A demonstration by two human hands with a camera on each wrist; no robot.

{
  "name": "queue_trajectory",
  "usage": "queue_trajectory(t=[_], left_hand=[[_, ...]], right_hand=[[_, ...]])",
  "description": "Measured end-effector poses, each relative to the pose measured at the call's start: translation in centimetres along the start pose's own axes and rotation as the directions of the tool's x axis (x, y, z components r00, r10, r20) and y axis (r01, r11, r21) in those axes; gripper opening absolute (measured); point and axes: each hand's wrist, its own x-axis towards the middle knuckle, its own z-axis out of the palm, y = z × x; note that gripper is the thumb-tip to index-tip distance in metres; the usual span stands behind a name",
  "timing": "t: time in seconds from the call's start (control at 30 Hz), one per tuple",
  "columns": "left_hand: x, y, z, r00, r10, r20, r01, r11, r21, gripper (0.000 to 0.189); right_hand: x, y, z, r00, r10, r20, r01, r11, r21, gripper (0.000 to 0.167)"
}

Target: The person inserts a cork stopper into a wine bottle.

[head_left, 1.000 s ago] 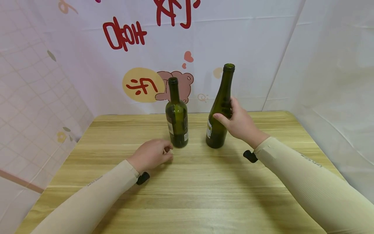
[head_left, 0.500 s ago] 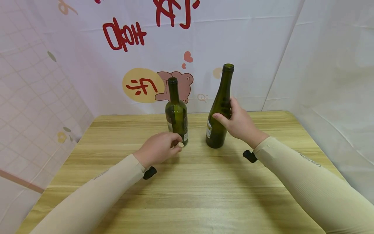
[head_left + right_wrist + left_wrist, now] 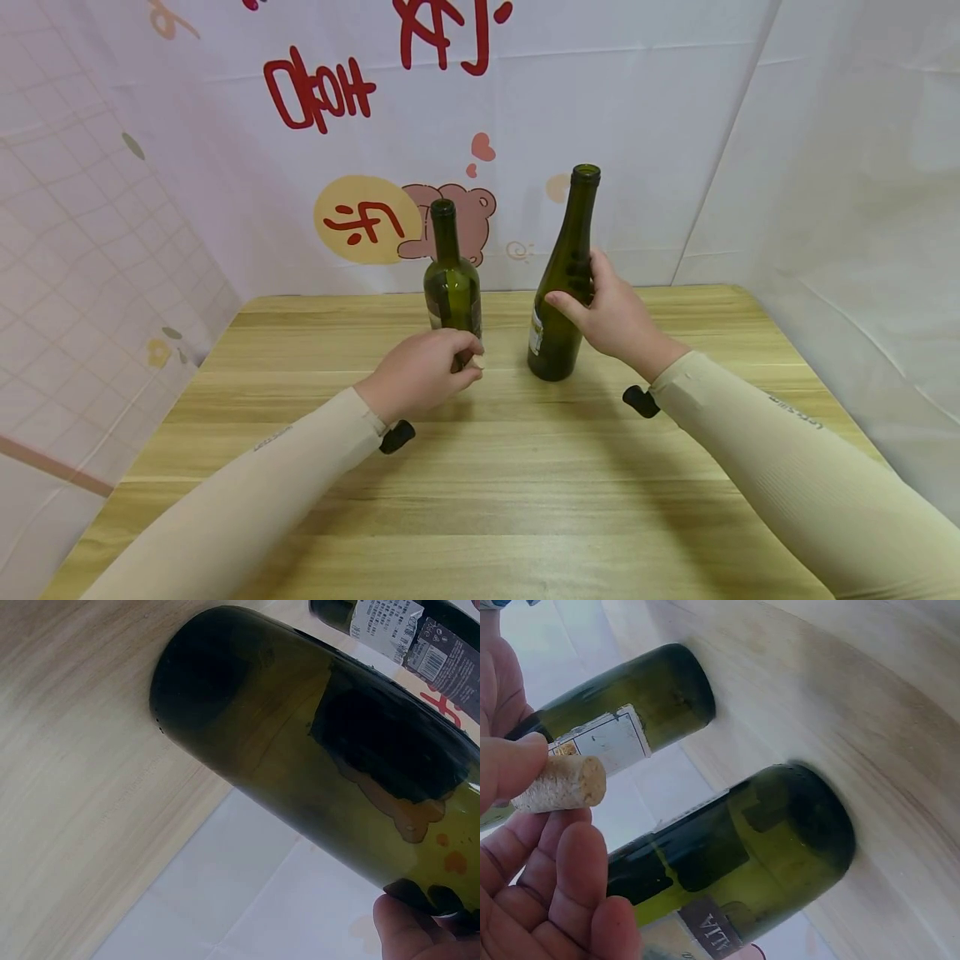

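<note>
Between thumb and fingers, my left hand pinches a short cork, seen clearly in the left wrist view. That hand is in front of the left wine bottle, a dark green one with a straight neck, and hides its lower part in the head view. To the right, my right hand grips the side of a second green wine bottle, thumb across its front. This taller bottle has sloping shoulders and a pale label. Both bottles stand upright with uncovered mouths.
The bottles stand towards the back of a light wood table. Behind it hangs a white backdrop with red lettering and a cartoon bear. Pale sheeting closes off the right side.
My left hand has moved right and slightly away from me with the cork, now overlapping the left bottle's base. The right hand and both bottles stay in place.
</note>
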Motion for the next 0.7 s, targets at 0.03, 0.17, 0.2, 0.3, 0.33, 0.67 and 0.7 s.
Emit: queue_trajectory(t=[0.03, 0.17, 0.2, 0.3, 0.33, 0.67, 0.7], left_hand=[[0.1, 0.0, 0.0, 1.000, 0.003, -0.002, -0.003, 1.000, 0.001, 0.024], [0.3, 0.3, -0.1, 1.000, 0.014, -0.006, -0.014, 1.000, -0.007, 0.025], [0.3, 0.4, -0.2, 1.000, 0.017, -0.007, -0.017, 1.000, -0.010, 0.025], [0.4, 0.7, -0.3, 1.000, 0.022, -0.014, -0.022, 1.000, -0.018, 0.025], [0.5, 0.8, -0.4, 1.000, 0.022, -0.017, -0.023, 1.000, -0.020, 0.024], [1.0, 1.4, -0.8, 1.000, 0.015, -0.024, -0.016, 0.999, -0.039, 0.025], [1.1, 1.5, -0.8, 1.000, 0.015, -0.023, -0.016, 0.999, -0.041, 0.026]], right_hand=[[0.0, 0.0, 0.0, 1.000, 0.002, 0.000, -0.002, 1.000, -0.001, 0.070], [-0.1, -0.1, 0.0, 1.000, 0.009, -0.003, -0.009, 1.000, -0.008, 0.070], [-0.1, -0.1, 0.0, 1.000, 0.012, -0.003, -0.012, 1.000, -0.008, 0.070], [-0.1, -0.1, 0.0, 1.000, 0.018, -0.004, -0.018, 1.000, -0.009, 0.071], [-0.1, -0.1, 0.0, 1.000, 0.019, -0.004, -0.019, 1.000, -0.009, 0.071], [-0.1, 0.0, 0.1, 1.000, 0.016, -0.008, -0.017, 1.000, -0.008, 0.072], [-0.1, 0.0, 0.1, 1.000, 0.017, -0.006, -0.017, 1.000, -0.004, 0.072]])
